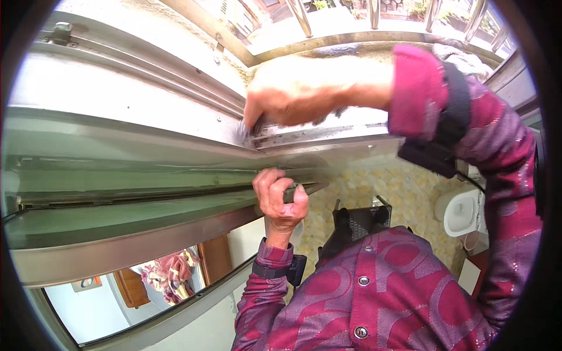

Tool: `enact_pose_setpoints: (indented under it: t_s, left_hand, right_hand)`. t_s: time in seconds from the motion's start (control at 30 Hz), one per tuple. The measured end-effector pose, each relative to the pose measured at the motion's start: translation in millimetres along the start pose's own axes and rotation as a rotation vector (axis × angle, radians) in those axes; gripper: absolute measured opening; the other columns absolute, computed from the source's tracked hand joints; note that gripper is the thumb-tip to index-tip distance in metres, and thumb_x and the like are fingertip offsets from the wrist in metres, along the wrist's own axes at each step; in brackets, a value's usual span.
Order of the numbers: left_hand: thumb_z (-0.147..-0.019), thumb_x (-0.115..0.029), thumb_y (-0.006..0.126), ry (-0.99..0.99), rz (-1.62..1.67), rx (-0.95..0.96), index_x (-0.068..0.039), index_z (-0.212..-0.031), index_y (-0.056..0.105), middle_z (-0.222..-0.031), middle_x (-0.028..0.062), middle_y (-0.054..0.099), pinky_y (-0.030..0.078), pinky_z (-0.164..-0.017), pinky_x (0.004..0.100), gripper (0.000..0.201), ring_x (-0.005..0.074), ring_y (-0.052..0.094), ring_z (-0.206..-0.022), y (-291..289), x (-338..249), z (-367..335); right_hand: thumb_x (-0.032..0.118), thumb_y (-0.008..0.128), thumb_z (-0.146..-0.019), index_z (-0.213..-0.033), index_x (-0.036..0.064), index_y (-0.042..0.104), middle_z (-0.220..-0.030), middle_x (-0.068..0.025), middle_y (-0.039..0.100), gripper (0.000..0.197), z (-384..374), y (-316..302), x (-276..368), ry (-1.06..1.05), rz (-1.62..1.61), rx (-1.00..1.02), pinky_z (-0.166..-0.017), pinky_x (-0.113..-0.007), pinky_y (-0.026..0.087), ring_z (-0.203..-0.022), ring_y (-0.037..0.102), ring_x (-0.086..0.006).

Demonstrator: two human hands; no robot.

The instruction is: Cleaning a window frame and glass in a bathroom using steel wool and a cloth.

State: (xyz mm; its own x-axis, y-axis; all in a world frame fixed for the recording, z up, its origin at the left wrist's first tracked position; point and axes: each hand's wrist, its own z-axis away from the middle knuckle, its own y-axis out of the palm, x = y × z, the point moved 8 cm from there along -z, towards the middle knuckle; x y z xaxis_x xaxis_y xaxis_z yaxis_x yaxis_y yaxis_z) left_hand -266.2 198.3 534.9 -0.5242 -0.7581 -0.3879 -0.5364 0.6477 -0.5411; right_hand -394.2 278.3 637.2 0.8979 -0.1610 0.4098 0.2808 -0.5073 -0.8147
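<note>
My right hand reaches across to the inner corner of the silvery window frame. Its fingers are closed and bent down into the track. A small greyish thing shows at the fingertips, too blurred to name. Lower down, my left hand curls its fingers over the end of a window sash, with the thumb on the near side. Greenish glass runs leftward from that hand. Both wrists wear black straps, and the right one carries a dark box.
Metal bars stand outside beyond the ledge. Below me are yellow patterned flooring and a dark textured platform. A white toilet is at the right. Through the lower left pane, bundled cloth and wooden furniture show.
</note>
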Motion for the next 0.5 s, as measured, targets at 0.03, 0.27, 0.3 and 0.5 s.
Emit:
enact_pose_setpoints:
  t_s: [0.03, 0.27, 0.3, 0.5]
  left_hand:
    - [-0.067, -0.01, 0.059, -0.099, 0.033, 0.023, -0.004, -0.078, 0.051, -0.085, 0.0131, 0.057, 0.044, -0.077, 0.0408, 0.016, 0.0309, 0.054, -0.082, 2, 10, 4]
    - [-0.07, -0.004, 0.06, -0.251, 0.133, -0.069, -0.004, -0.079, 0.049, -0.075, 0.0097, 0.052, 0.044, -0.066, 0.0311, 0.014, 0.0225, 0.052, -0.069, 10, 25, -6]
    - [-0.069, -0.002, 0.061, -0.206, 0.136, -0.081, -0.004, -0.079, 0.049, -0.076, 0.0096, 0.052, 0.044, -0.066, 0.0315, 0.015, 0.0226, 0.052, -0.069, 9, 24, -8]
    - [-0.068, -0.002, 0.062, -0.134, 0.125, -0.099, -0.003, -0.084, 0.048, -0.076, 0.0093, 0.052, 0.044, -0.067, 0.0321, 0.021, 0.0224, 0.052, -0.07, 12, 12, -14]
  right_hand:
    - [0.005, 0.052, -0.075, -0.086, 0.0102, 0.063, -0.077, -0.0123, 0.061, 0.016, -5, 10, 12, -0.082, -0.085, -0.008, -0.065, -0.038, 0.051, -0.073, 0.06, -0.0297]
    - [0.002, 0.048, -0.078, -0.098, 0.0056, 0.057, -0.089, -0.0139, 0.059, 0.022, 53, 25, -12, -0.1, 0.048, 0.227, -0.069, -0.035, 0.05, -0.082, 0.06, -0.0291]
    - [-0.002, 0.046, -0.078, -0.098, 0.0061, 0.058, -0.086, -0.0122, 0.058, 0.024, 55, 24, -10, -0.027, 0.337, 0.558, -0.067, -0.035, 0.049, -0.081, 0.059, -0.0285]
    - [0.003, 0.05, -0.081, -0.095, 0.0077, 0.056, -0.086, -0.0119, 0.058, 0.016, 13, -11, 5, -0.019, 0.144, 0.014, -0.071, -0.039, 0.048, -0.08, 0.058, -0.0286]
